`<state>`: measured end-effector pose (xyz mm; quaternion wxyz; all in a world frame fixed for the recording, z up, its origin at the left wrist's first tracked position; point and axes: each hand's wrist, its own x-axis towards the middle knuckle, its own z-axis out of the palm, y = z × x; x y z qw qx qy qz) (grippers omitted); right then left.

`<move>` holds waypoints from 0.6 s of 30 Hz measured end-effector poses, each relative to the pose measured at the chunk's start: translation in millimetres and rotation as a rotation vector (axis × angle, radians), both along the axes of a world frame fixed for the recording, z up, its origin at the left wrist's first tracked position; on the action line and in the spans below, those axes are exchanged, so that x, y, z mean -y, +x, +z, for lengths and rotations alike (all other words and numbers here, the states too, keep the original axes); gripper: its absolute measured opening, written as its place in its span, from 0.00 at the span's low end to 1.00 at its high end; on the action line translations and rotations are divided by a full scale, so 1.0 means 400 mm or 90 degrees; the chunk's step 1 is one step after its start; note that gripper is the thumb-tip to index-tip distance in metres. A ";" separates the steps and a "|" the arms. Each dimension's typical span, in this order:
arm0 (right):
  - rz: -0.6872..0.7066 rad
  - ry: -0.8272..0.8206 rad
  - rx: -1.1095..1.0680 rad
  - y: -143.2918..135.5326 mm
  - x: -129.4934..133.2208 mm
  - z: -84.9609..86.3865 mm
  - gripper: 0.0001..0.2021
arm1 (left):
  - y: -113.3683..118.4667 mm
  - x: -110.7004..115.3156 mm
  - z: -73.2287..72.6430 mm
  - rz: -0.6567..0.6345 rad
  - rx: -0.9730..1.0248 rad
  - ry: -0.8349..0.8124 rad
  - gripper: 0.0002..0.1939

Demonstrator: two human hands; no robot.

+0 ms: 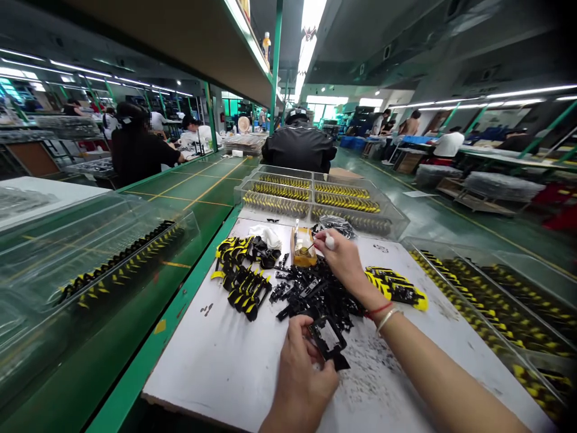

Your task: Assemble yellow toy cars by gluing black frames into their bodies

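White tabletop [202, 355] strewn with black plastic parts [311, 285]. Black frame [336, 350] gripped in front by left hand [302, 373]; thin stick [311, 246] pinched by right hand [345, 261] at small yellow box [305, 261]. Green floor [396, 198] lit by long lamps [311, 18].

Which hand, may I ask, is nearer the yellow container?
Right. The right hand is just right of the yellow container; the left hand, holding a black frame, is farther, lower in view.

Slightly glossy black plastic frame [319, 338], clear shiny plastic tray [394, 218], matt white cloth [269, 236], smooth tabletop [211, 361].
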<state>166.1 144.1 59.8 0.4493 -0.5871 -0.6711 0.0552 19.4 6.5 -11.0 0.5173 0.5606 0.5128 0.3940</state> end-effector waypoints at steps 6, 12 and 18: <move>-0.140 0.062 -0.084 0.037 0.146 0.067 0.11 | -0.001 0.000 0.001 0.010 0.025 0.002 0.29; -0.002 -0.152 -0.231 0.037 0.268 0.041 0.12 | -0.002 0.002 0.001 0.006 0.028 0.004 0.28; 0.030 -0.218 -0.238 0.023 0.281 0.008 0.11 | -0.008 0.007 0.012 -0.004 0.010 0.005 0.26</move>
